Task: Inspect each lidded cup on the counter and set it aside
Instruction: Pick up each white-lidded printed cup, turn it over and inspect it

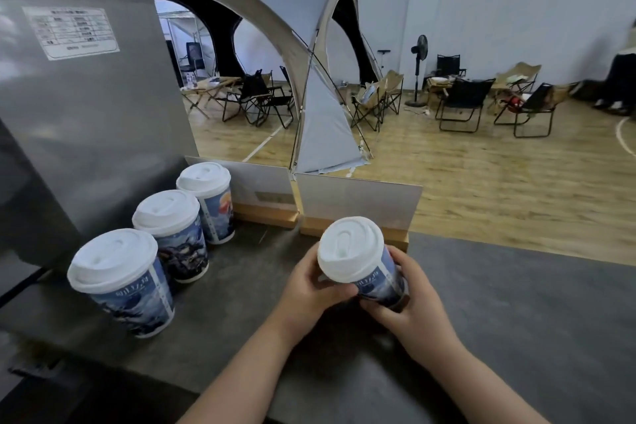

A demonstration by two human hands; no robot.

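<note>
Grey cabinet (86, 107), far left: stands on the dark surface (516, 303), a paper label stuck to its face.

Three lidded cups, left: in a row running away from the viewer along the cabinet's side. Near cup (125, 280), middle cup (173, 234), far cup (208, 201). All upright, white lids on, printed blue sleeves, close together or just touching.

Left hand (309, 289), centre: fingers curled round the left side of the held cup (361, 265), thumb up near the lid's rim.

Held cup: tilted, lid leaning toward the viewer; whether its base rests on the surface is hidden by the hands. Lid looks seated all round on the side shown.

Right hand (413, 303): fingers wrapped round the lower body of the same cup, closed on it from the right.

Two card stands in wooden bases (354, 206): just behind the held cup.

Handling note: best to grip the body rather than the lid, turn slowly to check the rim, and keep the tilt shallow against leaks.
</note>
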